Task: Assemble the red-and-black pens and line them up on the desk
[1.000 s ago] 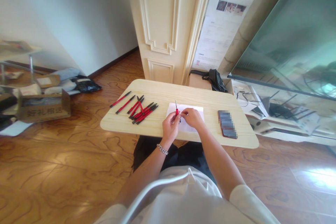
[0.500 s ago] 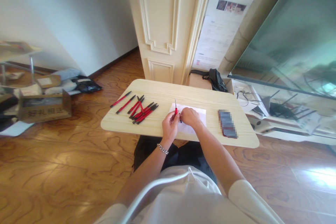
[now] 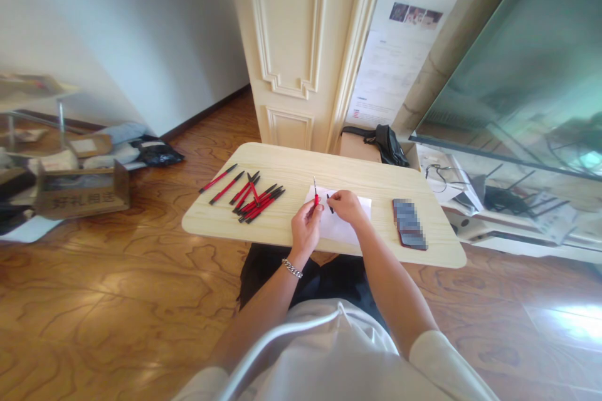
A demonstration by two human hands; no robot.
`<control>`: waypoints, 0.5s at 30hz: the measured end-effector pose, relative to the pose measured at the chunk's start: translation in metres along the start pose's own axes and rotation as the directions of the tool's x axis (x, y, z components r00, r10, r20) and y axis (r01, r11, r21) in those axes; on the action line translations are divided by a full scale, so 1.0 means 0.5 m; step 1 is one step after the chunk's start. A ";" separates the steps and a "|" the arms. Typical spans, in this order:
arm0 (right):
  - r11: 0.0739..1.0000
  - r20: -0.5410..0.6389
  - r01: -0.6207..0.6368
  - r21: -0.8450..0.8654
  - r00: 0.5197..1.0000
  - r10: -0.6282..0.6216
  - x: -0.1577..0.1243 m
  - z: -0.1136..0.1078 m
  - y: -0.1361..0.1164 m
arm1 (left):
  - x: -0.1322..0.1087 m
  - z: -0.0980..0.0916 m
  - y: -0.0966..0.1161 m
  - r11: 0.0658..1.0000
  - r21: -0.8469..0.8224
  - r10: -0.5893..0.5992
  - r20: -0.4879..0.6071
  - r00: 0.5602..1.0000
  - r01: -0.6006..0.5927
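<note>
The red pen points far over the paper, gripped in my left hand; just right of it, my right hand pinches a black part. More pens lie left on the bench, a phone right.

I see the bare right hand farther from the bare left hand and its slim red stick with a silvery tip than half a second ago. A short, thin black piece, mostly hidden then, now shows tilted between the right fingertips. More of the thin white paper sheet shows between the hands.
</note>
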State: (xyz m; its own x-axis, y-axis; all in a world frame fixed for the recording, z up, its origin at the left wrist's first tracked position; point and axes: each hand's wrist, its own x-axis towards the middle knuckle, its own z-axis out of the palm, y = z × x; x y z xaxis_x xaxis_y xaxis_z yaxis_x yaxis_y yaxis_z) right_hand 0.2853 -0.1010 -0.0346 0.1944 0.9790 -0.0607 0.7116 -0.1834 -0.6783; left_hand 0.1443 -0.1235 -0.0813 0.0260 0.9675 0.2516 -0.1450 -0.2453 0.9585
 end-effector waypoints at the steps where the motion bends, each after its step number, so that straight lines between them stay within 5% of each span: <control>1: 0.991 -0.034 0.019 0.129 0.999 -0.015 0.005 -0.008 0.008 | 0.000 0.000 -0.002 1.000 0.001 -0.006 0.008 1.000 0.006; 7: 0.720 -0.238 0.210 0.662 0.969 -0.064 -0.008 -0.078 -0.021 | -0.004 0.005 -0.003 0.999 0.041 0.017 0.057 0.998 -0.019; 15: 0.645 -0.369 0.339 0.685 0.925 -0.094 -0.044 -0.108 -0.084 | -0.007 0.003 0.012 0.987 0.137 0.067 0.129 0.989 -0.085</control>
State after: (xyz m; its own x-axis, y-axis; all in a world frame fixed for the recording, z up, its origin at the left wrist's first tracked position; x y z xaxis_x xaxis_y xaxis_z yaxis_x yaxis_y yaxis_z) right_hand 0.2879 -0.1198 0.0348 0.3624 0.8897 0.2776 0.0628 0.2738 -0.9597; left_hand 0.1448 -0.1284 -0.0764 0.1433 0.9330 0.3302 -0.0095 -0.3324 0.9431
